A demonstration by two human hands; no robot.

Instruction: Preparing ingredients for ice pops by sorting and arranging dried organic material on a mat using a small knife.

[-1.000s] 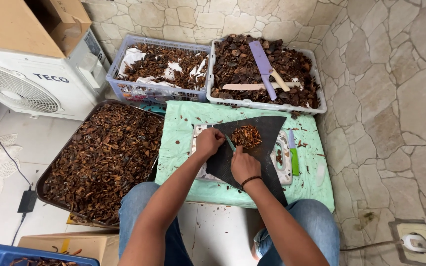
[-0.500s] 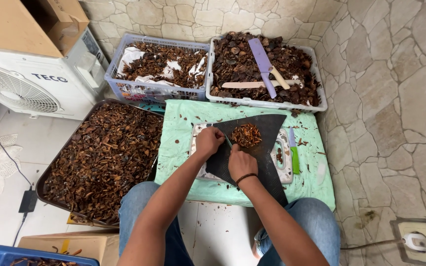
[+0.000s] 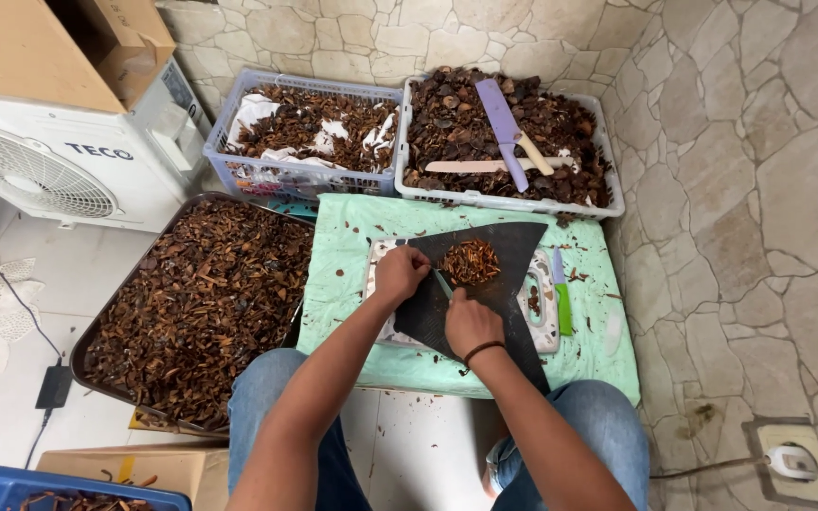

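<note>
My left hand presses down on the left edge of the black cutting mat, fingers curled. My right hand is clamped on a green-handled knife, its blade angled toward the small pile of brown chopped pieces lying on the mat. The mat rests on a white tray over the mint-green cloth on the counter. 2 baskets of dried brown husks stand beyond.

Brown cardboard boxes top left, another bottom left
</note>
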